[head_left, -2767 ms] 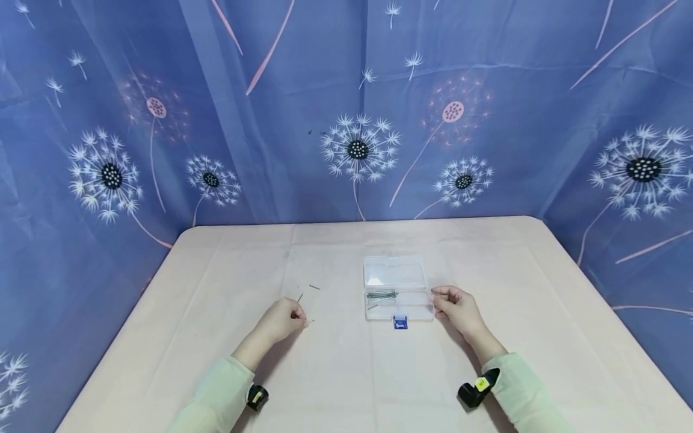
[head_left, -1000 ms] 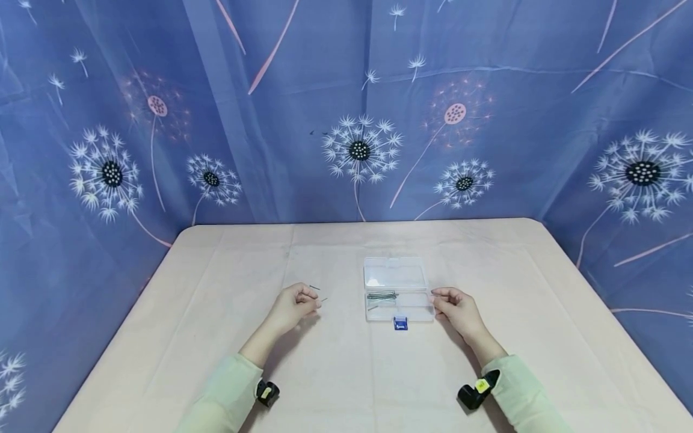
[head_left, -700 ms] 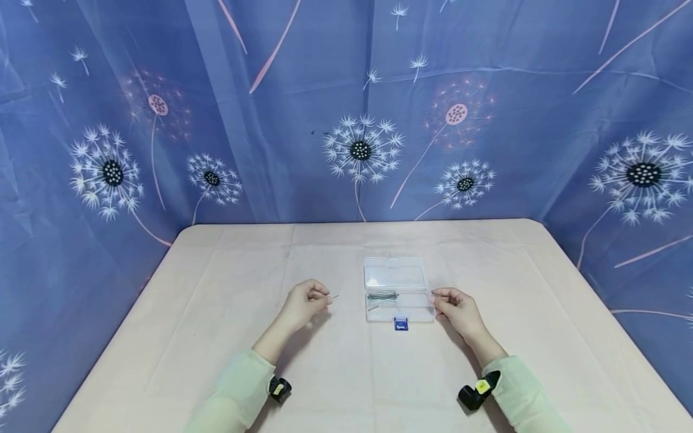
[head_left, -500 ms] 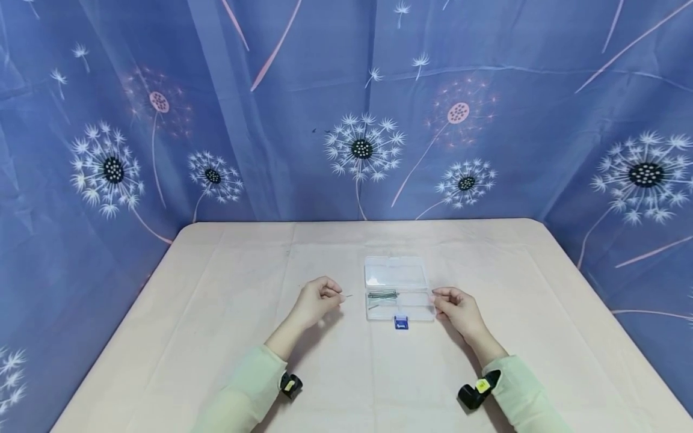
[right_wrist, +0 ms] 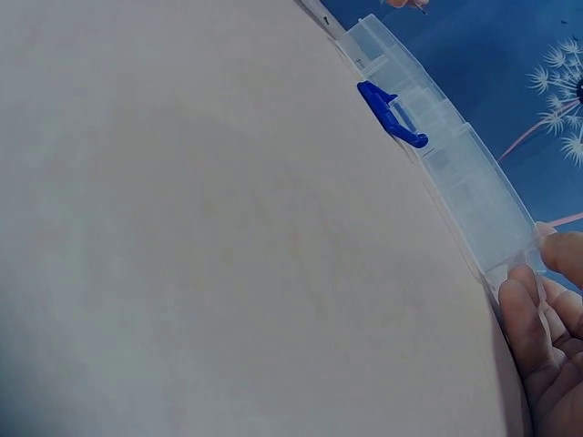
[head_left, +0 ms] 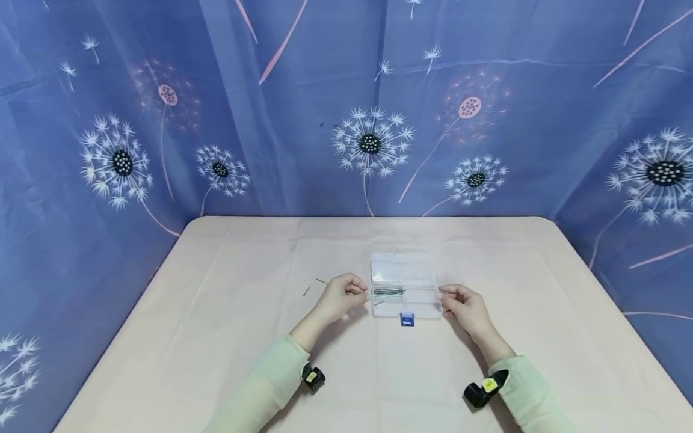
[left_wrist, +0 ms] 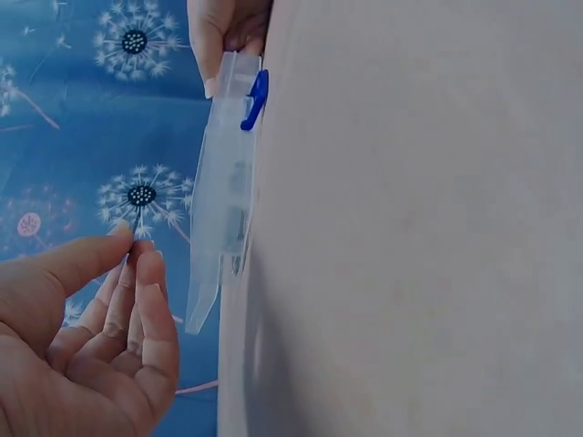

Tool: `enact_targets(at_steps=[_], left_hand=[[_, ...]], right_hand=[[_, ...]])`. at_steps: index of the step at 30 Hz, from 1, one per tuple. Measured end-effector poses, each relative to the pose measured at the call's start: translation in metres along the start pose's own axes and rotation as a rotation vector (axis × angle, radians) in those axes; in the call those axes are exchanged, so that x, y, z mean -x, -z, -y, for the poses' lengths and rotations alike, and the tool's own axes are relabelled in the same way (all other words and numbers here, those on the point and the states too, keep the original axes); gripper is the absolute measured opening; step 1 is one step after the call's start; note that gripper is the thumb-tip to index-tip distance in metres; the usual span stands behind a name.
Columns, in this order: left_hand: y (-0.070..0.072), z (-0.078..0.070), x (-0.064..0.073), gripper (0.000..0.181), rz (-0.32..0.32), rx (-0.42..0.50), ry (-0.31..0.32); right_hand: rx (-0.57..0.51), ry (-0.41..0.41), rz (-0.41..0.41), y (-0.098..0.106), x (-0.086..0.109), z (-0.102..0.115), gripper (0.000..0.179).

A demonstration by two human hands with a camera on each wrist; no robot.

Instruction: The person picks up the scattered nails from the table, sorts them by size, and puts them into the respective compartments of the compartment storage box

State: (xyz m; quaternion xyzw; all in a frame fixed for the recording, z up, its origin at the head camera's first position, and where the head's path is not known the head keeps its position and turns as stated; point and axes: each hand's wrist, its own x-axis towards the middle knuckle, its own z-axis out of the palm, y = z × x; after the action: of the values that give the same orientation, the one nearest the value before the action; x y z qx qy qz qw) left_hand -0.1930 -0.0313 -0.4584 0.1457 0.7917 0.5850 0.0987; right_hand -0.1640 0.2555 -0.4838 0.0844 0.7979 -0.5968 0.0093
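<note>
A clear plastic compartment box (head_left: 423, 296) stands on the table with its lid (head_left: 402, 269) raised at the back and a blue latch (head_left: 407, 319) in front. Several thin dark nails (head_left: 388, 291) lie in its left back compartment; another small one lies in front of them. My left hand (head_left: 342, 296) is just left of the box. Between its thumb and index fingertip it pinches a thin dark nail (left_wrist: 136, 226), plain in the left wrist view but hard to see from the head. My right hand (head_left: 467, 308) grips the box's right end, thumb against the wall.
Two loose nails, a dark one (head_left: 306, 291) and another (head_left: 322, 281), lie on the pale tablecloth (head_left: 379, 373) left of my left hand. A blue dandelion-print curtain (head_left: 281, 150) hangs behind and beside the table.
My left hand has picked up a nail from the table and carried it right, up to the box's left side. The right hand keeps its hold on the box. The head view has shifted slightly.
</note>
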Motion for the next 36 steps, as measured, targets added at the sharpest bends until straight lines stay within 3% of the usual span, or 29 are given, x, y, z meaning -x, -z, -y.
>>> enact_targets(at_steps=[6,24,36], left_hand=[[-0.009,0.003,-0.006,0.019,0.041,0.055,0.048],[-0.024,0.0,-0.017,0.016,0.05,0.003,0.092],[-0.009,0.0,-0.012,0.017,0.037,-0.02,0.098]], right_hand=[[-0.012,-0.016,-0.016,0.005,0.004,-0.004,0.035],[0.004,0.001,-0.018,0.008,0.004,-0.003,0.037],[0.014,-0.015,-0.006,0.0,-0.001,0.001,0.036]])
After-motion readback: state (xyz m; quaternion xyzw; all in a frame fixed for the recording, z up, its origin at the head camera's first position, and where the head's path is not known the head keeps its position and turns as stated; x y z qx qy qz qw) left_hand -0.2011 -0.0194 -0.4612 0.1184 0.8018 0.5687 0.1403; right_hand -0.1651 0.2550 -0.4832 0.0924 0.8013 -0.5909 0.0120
